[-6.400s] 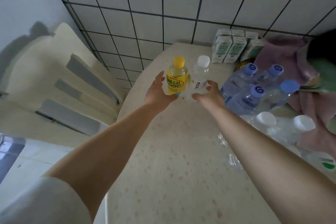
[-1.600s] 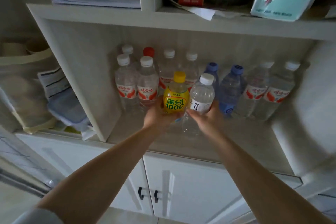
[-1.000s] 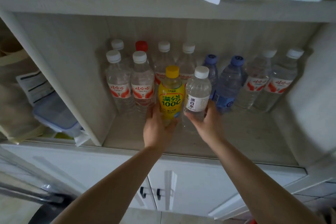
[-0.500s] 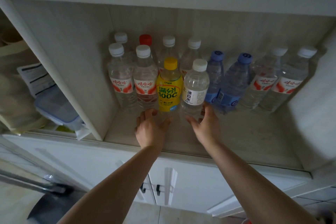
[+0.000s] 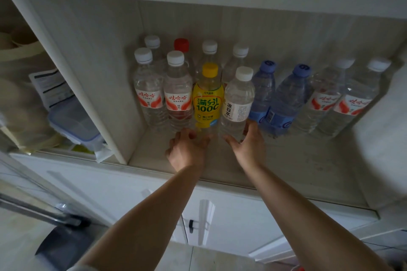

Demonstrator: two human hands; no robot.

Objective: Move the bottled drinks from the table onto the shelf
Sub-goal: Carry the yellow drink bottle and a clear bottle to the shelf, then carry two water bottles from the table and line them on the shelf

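Observation:
A yellow-capped bottle with a yellow label [image 5: 208, 103] and a clear white-capped bottle with a white label [image 5: 236, 103] stand side by side on the shelf board [image 5: 297, 167], in front of the other bottles. My left hand [image 5: 187, 152] lies at the foot of the yellow bottle, its fingers loosely spread and touching the base. My right hand [image 5: 247, 146] is at the foot of the clear bottle, thumb on its left and fingers on its right, relaxed.
Several red-labelled water bottles [image 5: 148, 92] fill the left and back of the compartment. Two blue-capped bottles [image 5: 284, 99] and two more red-labelled ones [image 5: 352, 99] stand to the right. A divider wall [image 5: 88, 86] closes the left side. White cabinet doors [image 5: 231, 222] are below.
Both bottles were carried from the table and set down on the shelf. Over the last second my hands slid down from the bottles' bodies to their bases and the fingers loosened.

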